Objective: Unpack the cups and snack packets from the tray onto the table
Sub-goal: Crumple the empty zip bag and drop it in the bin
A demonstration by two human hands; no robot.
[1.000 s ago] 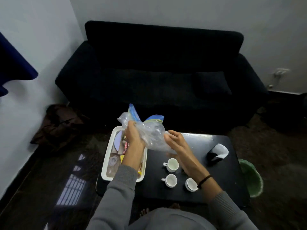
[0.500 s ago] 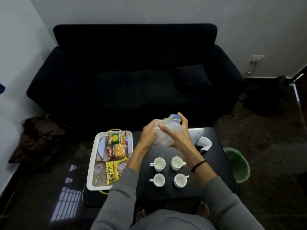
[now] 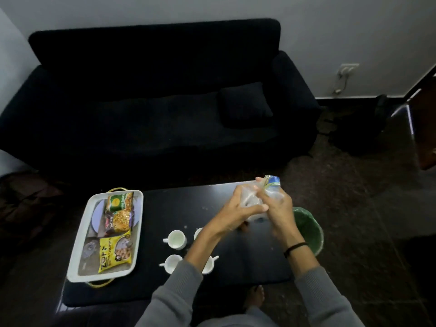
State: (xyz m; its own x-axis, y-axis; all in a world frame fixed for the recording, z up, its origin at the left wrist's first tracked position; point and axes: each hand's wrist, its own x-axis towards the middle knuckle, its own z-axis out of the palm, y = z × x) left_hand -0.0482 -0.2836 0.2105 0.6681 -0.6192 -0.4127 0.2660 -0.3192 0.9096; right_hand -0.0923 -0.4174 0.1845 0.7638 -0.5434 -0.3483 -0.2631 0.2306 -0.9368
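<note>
A crumpled clear plastic bag [image 3: 256,197] with a blue top is held up over the far right part of the black bench [image 3: 188,208]. The left hand [image 3: 238,212] is curled around the bag from the near side, and the right hand [image 3: 278,206] is closed on it from the other side, with the fingers pinching the plastic near the top. What is inside the bag cannot be told.

Four white cups [image 3: 177,239] are already set on the bench, just below and behind the left wrist. Two of them are partly hidden by the left sleeve [image 3: 186,279]. The white tray [image 3: 77,256] is well off to the left of both hands, and three snack packets are still lying in it: a green one [image 3: 118,200], a brown one [image 3: 119,220] and a yellow one [image 3: 115,252].

A few things could go wrong. The thin plastic is slippery, so the bag could be dropped. A green bin [image 3: 309,227] stands on the floor right under the right hand, so the bag could fall in there. The left arm is very close over the cups, so one could be knocked over if the arm is lowered or pulled back fast. The tray hangs a little over the near bench edge, so it could be tipped if it is pressed at that end.
</note>
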